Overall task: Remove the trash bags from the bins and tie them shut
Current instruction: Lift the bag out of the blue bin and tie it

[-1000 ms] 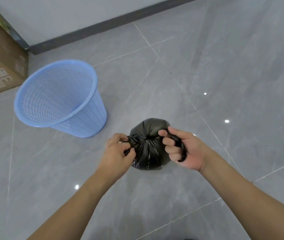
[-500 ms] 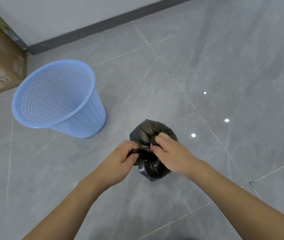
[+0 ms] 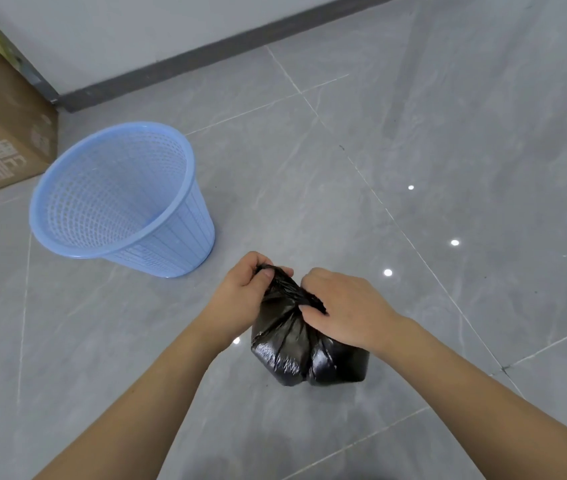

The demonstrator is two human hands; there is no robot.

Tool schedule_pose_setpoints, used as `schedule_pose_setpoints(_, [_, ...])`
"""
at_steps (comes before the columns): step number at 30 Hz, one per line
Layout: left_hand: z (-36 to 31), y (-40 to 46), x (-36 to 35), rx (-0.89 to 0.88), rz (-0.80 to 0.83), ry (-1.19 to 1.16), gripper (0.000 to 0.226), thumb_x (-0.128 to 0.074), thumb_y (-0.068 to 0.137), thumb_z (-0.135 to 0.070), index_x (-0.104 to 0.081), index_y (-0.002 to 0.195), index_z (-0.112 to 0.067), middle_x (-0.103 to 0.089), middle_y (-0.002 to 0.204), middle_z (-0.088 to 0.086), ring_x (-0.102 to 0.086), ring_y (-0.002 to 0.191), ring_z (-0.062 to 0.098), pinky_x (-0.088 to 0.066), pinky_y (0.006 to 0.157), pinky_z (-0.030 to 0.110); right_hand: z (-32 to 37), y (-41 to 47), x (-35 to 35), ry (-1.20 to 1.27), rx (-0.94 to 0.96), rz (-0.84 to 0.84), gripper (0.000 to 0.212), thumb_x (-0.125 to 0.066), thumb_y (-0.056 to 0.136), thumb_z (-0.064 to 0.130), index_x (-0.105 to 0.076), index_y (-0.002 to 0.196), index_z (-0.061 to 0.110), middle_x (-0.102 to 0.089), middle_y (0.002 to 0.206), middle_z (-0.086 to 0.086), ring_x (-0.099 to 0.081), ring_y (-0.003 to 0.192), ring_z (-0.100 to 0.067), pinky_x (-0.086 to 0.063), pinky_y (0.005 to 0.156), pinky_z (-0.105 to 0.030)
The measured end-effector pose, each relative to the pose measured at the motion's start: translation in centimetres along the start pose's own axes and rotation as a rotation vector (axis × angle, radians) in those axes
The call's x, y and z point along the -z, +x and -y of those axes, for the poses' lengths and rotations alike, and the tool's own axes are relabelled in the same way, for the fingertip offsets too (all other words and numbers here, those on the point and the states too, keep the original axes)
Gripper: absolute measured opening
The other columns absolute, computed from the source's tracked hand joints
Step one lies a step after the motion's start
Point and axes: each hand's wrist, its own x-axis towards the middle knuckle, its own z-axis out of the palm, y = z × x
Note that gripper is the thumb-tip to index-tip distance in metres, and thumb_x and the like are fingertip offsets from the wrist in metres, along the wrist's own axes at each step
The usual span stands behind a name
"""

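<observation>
Both hands (image 3: 240, 299) (image 3: 347, 306) grip the black bag (image 3: 292, 344) – blue bin (image 3: 119, 199), cardboard box (image 3: 1, 140) stand apart.

A plain indoor room, home or office uncertain: glossy grey marbled floor tiles (image 3: 448, 116), white wall (image 3: 119, 29) with dark grey skirting at twelve o'clock, brown printed cardboard box (image 3: 1, 140) at ten o'clock.

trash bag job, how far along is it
Done: the black trash bag is out of the blue bin, which stands unlined on the floor. In hand: the left hand and right hand each grip a bunched end of the bag's neck, mid-tie. Left: a finished knot isn't visible yet. No other bins show.
</observation>
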Motion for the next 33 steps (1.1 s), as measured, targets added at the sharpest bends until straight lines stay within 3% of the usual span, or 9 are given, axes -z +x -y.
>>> schedule_pose_setpoints(2, [0.5, 0.4, -0.2, 0.037, -0.078, 0.023, 0.014, -0.043, 0.101, -0.014, -0.052, 0.090, -0.014, -0.067, 0.085, -0.002, -0.061, 0.081, 0.018, -0.049, 0.076, 0.027, -0.5, -0.3, -0.2, 0.013, 0.026, -0.072, 0.024, -0.048, 0.089, 0.036, -0.054, 0.107, 0.020, -0.055, 0.105, 0.004, -0.057, 0.087, -0.020, -0.048, 0.066, -0.035])
schedule_pose_setpoints(6, [1.1, 0.7, -0.9, 0.106, -0.106, -0.044, 0.014, -0.043, 0.101, -0.017, -0.054, 0.092, -0.014, -0.065, 0.084, 0.003, -0.065, 0.084, 0.020, -0.052, 0.085, 0.036, -0.8, -0.7, -0.5, -0.016, 0.092, -0.160, 0.028, -0.044, 0.085, 0.032, -0.061, 0.101, 0.016, -0.056, 0.103, 0.000, -0.057, 0.078, -0.019, -0.047, 0.051, -0.030])
schedule_pose_setpoints(10, [0.7, 0.4, -1.5, 0.078, -0.076, -0.025, 0.015, -0.040, 0.102, -0.014, -0.053, 0.096, -0.010, -0.074, 0.094, 0.001, -0.068, 0.091, 0.018, -0.053, 0.084, 0.030, -1.2, -0.7, -0.8, 0.056, 0.138, -0.105, 0.027, -0.043, 0.087, 0.029, -0.062, 0.098, 0.014, -0.057, 0.102, 0.000, -0.057, 0.089, -0.019, -0.052, 0.062, -0.037])
schedule_pose_setpoints(13, [0.6, 0.4, -1.6, 0.093, -0.113, 0.048, 0.014, -0.042, 0.101, -0.018, -0.054, 0.094, -0.013, -0.066, 0.084, -0.002, -0.060, 0.080, 0.015, -0.047, 0.072, 0.025, -1.4, -0.4, -0.9, 0.109, 0.122, -0.085, 0.031, -0.041, 0.089, 0.028, -0.063, 0.102, 0.010, -0.057, 0.106, -0.002, -0.057, 0.089, -0.019, -0.053, 0.071, -0.038])
schedule_pose_setpoints(18, [0.1, 0.7, -2.4, 0.200, -0.150, 0.048, 0.016, -0.041, 0.102, -0.021, -0.055, 0.101, -0.013, -0.062, 0.078, -0.002, -0.057, 0.069, 0.006, -0.042, 0.063, 0.022, -1.3, -0.7, -1.7, 0.047, 0.081, -0.285, 0.026, -0.044, 0.087, 0.017, -0.062, 0.102, 0.007, -0.057, 0.105, -0.007, -0.057, 0.090, -0.025, -0.051, 0.079, -0.036])
schedule_pose_setpoints(23, [-0.1, 1.4, -3.1, 0.325, -0.129, 0.024, 0.014, -0.041, 0.100, -0.019, -0.053, 0.098, -0.013, -0.064, 0.067, 0.003, -0.059, 0.065, 0.016, -0.045, 0.064, 0.029, -1.3, -1.0, -1.9, -0.132, 0.147, -0.467, 0.022, -0.053, 0.086, 0.012, -0.055, 0.107, 0.013, -0.057, 0.087, -0.006, -0.049, 0.074, -0.026, -0.047, 0.068, -0.038])
schedule_pose_setpoints(29, [-1.0, 1.2, -2.9, 0.364, -0.059, -0.119, 0.004, -0.051, 0.091, -0.012, -0.051, 0.095, -0.012, -0.057, 0.072, 0.003, -0.053, 0.058, 0.011, -0.042, 0.055, 0.022, -1.5, -1.3, -1.4, -0.110, 0.180, -0.414, 0.018, -0.051, 0.091, 0.021, -0.060, 0.107, 0.019, -0.061, 0.083, 0.000, -0.052, 0.069, -0.021, -0.045, 0.059, -0.031])
schedule_pose_setpoints(31, [-1.1, 0.6, -2.1, 0.315, 0.065, -0.225, 0.024, -0.061, 0.081, -0.015, -0.048, 0.101, -0.012, -0.060, 0.075, 0.003, -0.058, 0.060, 0.010, -0.044, 0.057, 0.022, -1.5, -1.3, -1.0, -0.036, 0.110, -0.327, 0.022, -0.048, 0.090, 0.026, -0.065, 0.104, 0.019, -0.065, 0.090, 0.003, -0.056, 0.076, -0.019, -0.049, 0.063, -0.032])
schedule_pose_setpoints(33, [-0.8, 0.0, -1.5, 0.246, 0.203, -0.146, 0.043, -0.065, 0.070, -0.014, -0.043, 0.106, -0.017, -0.065, 0.082, 0.004, -0.061, 0.068, 0.013, -0.049, 0.064, 0.027, -1.3, -1.3, -0.7, 0.110, -0.029, -0.216, 0.025, -0.047, 0.090, 0.028, -0.064, 0.106, 0.023, -0.066, 0.098, 0.008, -0.059, 0.088, -0.014, -0.051, 0.073, -0.033])
